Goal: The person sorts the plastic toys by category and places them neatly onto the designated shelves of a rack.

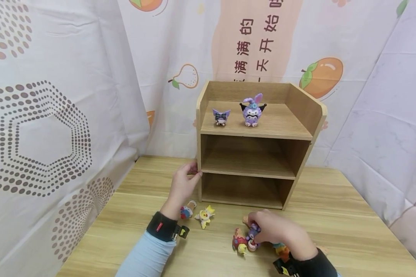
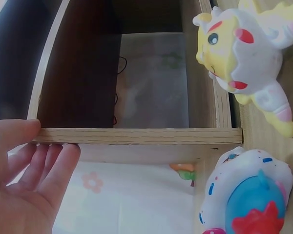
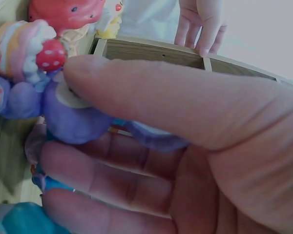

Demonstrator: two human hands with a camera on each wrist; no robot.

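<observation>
My left hand [image 1: 184, 184] holds the front edge of the left side panel of a small wooden shelf [image 1: 256, 135]. In the left wrist view, the thumb is on one side of that panel and the fingers are on the other. Down on the table, my right hand [image 1: 279, 230] grips a purple toy figurine [image 3: 78, 117] between thumb and fingers. The figurine has a small cake piece with a strawberry [image 3: 51, 54] at its front. Right beside it lies a red and yellow figurine [image 1: 240, 241].
Two purple figurines, one small [image 1: 221, 117] and one long-eared [image 1: 252, 111], stand on the shelf's top board. A yellow-and-white figurine [image 1: 205, 216] and a blue-and-red one [image 1: 186, 212] lie by the left arm. More toys sit partly hidden under the right wrist. Printed curtains [image 1: 173, 127] hang behind.
</observation>
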